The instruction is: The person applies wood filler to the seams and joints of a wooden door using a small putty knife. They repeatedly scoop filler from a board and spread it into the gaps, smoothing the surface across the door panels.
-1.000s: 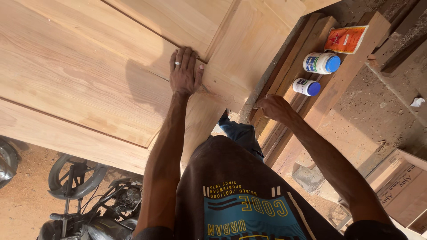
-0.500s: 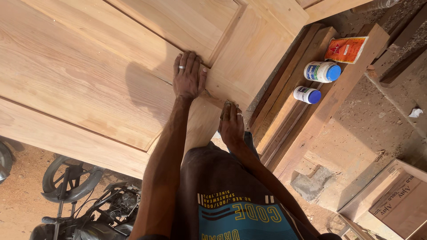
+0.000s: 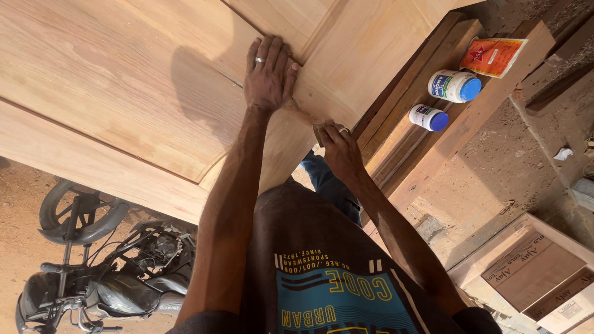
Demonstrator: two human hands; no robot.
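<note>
A large pale wooden panelled door (image 3: pixel 124 93) lies flat in front of me. My left hand (image 3: pixel 269 74), with a ring on one finger, rests palm down on it where a raised panel meets the frame. My right hand (image 3: pixel 339 147) is at the door's near edge, just right of and below the left hand. Its fingers are curled over a small tan piece that looks like sandpaper (image 3: pixel 322 127), pressed on the wood. My dark printed shirt fills the lower middle of the view.
Dark wooden planks (image 3: pixel 433 80) lie to the right of the door. They carry two white jars with blue lids (image 3: pixel 455 85) (image 3: pixel 429 117) and an orange packet (image 3: pixel 492 55). Wooden boxes (image 3: pixel 532 269) sit at the lower right. A motorcycle (image 3: pixel 105 266) stands on sandy ground at the lower left.
My right hand came back from the planks on the right to the door's edge, close to my left hand. My left hand stayed flat on the door.
</note>
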